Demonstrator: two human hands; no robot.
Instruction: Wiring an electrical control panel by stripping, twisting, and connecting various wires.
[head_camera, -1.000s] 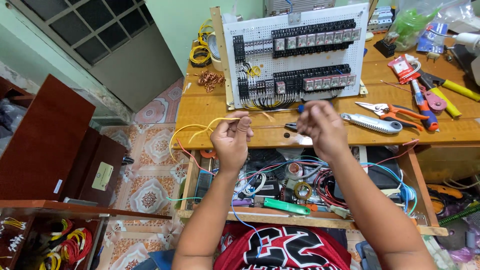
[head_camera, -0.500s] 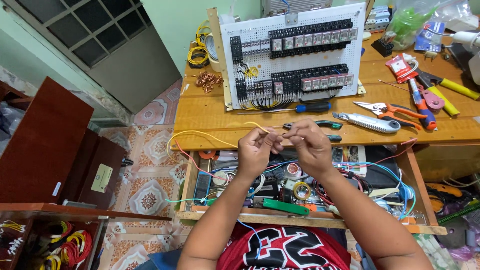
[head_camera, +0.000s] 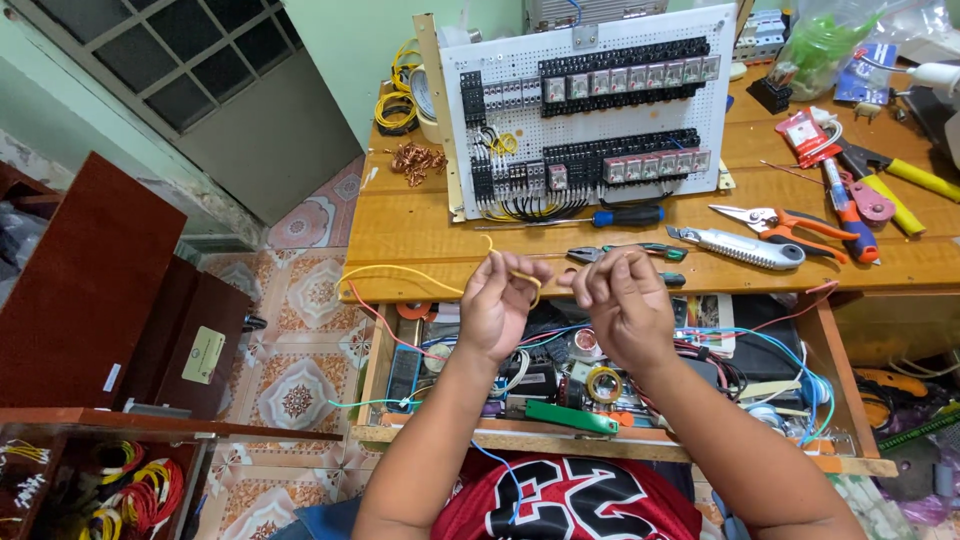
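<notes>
Both hands hang close together over the front edge of the tabletop (head_camera: 420, 225). The left hand (head_camera: 500, 300) has its fingers pinched on a yellow wire (head_camera: 400, 272) that trails left along the edge. The right hand (head_camera: 620, 300) has its fingers curled together near the wire's end; whether they grip it I cannot tell. The thin wire could slip from the pinch, or kink if bent sharply.

Bare forearms, red printed shirt

Left hand (head_camera: 497, 300) and right hand (head_camera: 622, 305) wear no gloves, rings or watch; both forearms are uncovered, above a red shirt with bold black-and-white print.
</notes>
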